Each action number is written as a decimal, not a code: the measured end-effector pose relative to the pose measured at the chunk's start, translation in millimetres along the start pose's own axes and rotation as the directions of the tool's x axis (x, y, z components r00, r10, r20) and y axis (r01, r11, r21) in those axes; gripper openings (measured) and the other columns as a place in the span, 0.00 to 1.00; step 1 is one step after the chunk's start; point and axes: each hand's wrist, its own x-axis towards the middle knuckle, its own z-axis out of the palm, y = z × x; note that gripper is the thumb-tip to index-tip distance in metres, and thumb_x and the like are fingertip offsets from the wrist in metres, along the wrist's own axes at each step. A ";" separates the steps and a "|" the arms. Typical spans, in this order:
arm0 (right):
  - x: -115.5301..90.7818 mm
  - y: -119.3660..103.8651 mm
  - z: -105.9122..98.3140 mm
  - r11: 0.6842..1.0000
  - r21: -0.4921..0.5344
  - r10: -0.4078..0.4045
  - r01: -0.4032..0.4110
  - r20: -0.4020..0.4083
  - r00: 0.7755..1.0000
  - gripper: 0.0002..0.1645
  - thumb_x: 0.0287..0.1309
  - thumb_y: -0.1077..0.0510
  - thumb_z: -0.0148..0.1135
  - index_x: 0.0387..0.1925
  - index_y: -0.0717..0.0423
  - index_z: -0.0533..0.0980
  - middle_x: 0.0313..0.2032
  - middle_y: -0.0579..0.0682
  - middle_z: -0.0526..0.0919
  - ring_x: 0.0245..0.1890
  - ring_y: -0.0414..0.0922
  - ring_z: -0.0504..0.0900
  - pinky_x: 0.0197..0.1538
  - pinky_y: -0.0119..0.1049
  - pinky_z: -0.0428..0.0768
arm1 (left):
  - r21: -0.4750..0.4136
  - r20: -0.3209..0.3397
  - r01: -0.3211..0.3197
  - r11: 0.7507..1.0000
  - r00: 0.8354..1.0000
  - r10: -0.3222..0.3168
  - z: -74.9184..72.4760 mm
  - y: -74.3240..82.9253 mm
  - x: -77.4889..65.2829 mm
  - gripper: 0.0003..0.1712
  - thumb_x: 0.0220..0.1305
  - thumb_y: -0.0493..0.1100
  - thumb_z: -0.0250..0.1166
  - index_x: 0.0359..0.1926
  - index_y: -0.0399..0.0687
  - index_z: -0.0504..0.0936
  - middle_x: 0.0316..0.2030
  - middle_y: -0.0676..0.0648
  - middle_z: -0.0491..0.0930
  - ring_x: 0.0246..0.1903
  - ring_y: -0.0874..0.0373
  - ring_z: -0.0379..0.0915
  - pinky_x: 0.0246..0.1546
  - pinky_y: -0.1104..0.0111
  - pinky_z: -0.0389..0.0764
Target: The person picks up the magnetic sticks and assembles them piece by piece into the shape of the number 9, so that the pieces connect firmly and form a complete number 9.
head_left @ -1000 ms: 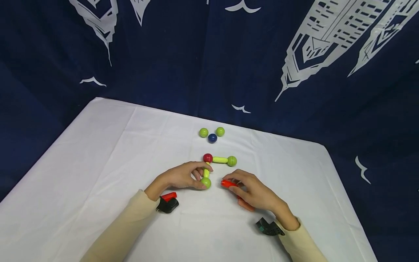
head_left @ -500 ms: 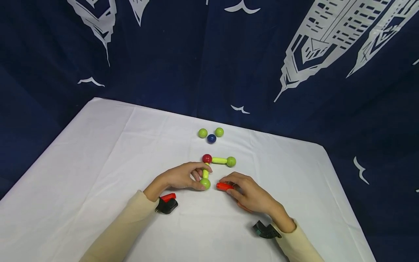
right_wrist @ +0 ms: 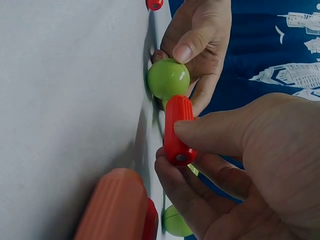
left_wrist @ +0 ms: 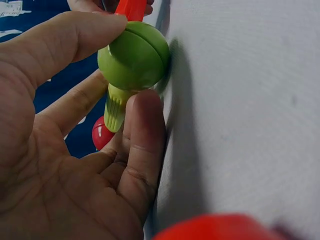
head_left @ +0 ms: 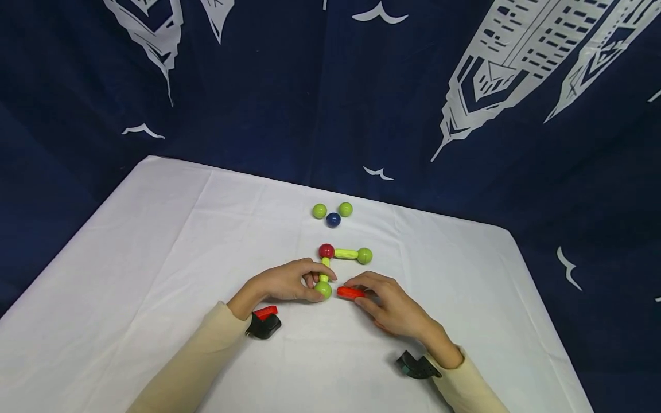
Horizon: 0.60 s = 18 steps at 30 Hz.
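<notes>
My left hand (head_left: 286,281) holds a green ball (head_left: 323,290), its thumb on the ball and its fingers curled by the joined yellow magnetic rod (head_left: 325,263). That rod runs to a red ball (head_left: 326,250), from which a second yellow rod (head_left: 345,253) reaches another green ball (head_left: 364,256), forming a corner. Between thumb and fingers, my right hand (head_left: 395,304) pinches a red magnetic rod (right_wrist: 178,130) with a metal tip. The red rod's far end lies right by the held green ball, overlapping it in the right wrist view.
Two loose green balls (head_left: 319,211) and a dark blue ball (head_left: 333,219) lie farther back. Another red rod (head_left: 266,312) lies by the left wrist. An orange rod (right_wrist: 116,205) beside my right hand is hidden in the head view. A dark printed cloth (head_left: 258,103) hangs behind the table.
My right hand has moved left with the red rod, bringing it close to the green ball, and now covers the orange rod in the head view. The left hand stays nearly still.
</notes>
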 end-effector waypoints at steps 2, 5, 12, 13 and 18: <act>0.2 -0.4 1.1 1.000 0.004 -0.010 0.010 -0.006 1.000 0.21 0.63 0.65 0.66 0.55 0.45 0.80 0.50 0.39 0.82 0.47 0.37 0.80 0.53 0.41 0.81 | 0.019 0.000 -0.002 1.000 1.000 0.002 0.3 0.6 0.1 0.24 0.60 0.40 0.72 0.58 0.51 0.81 0.42 0.48 0.72 0.41 0.58 0.69 0.44 0.69 0.71; 0.6 -1.1 2.0 1.000 0.015 -0.020 0.020 -0.004 1.000 0.20 0.63 0.65 0.66 0.54 0.45 0.80 0.49 0.39 0.82 0.46 0.37 0.80 0.52 0.42 0.80 | 0.051 0.000 -0.009 0.999 1.000 0.009 0.9 1.4 0.2 0.24 0.60 0.40 0.72 0.58 0.51 0.81 0.41 0.49 0.72 0.41 0.58 0.68 0.44 0.69 0.71; 2.4 -2.5 3.6 0.999 0.042 -0.029 0.029 0.010 1.000 0.19 0.64 0.64 0.65 0.54 0.46 0.80 0.48 0.39 0.83 0.46 0.38 0.80 0.53 0.43 0.80 | 0.081 -0.003 -0.009 0.997 1.000 0.009 2.6 2.2 -0.1 0.22 0.61 0.41 0.71 0.57 0.50 0.80 0.40 0.51 0.75 0.41 0.59 0.70 0.45 0.69 0.72; 2.4 -2.6 3.7 0.999 0.044 -0.030 0.029 0.010 1.000 0.19 0.64 0.64 0.65 0.54 0.46 0.80 0.48 0.40 0.83 0.46 0.38 0.80 0.52 0.43 0.81 | 0.086 -0.006 -0.008 0.996 1.000 0.008 2.9 2.5 -0.3 0.22 0.61 0.41 0.71 0.57 0.51 0.81 0.40 0.51 0.75 0.42 0.60 0.70 0.45 0.69 0.72; 1.4 -3.9 3.5 0.998 0.066 -0.020 0.020 0.012 1.000 0.19 0.63 0.65 0.66 0.54 0.47 0.79 0.48 0.40 0.83 0.46 0.38 0.80 0.51 0.40 0.82 | 0.139 -0.009 -0.007 0.990 1.000 0.009 6.7 5.1 0.3 0.19 0.61 0.41 0.72 0.53 0.52 0.82 0.39 0.49 0.73 0.41 0.57 0.68 0.41 0.68 0.70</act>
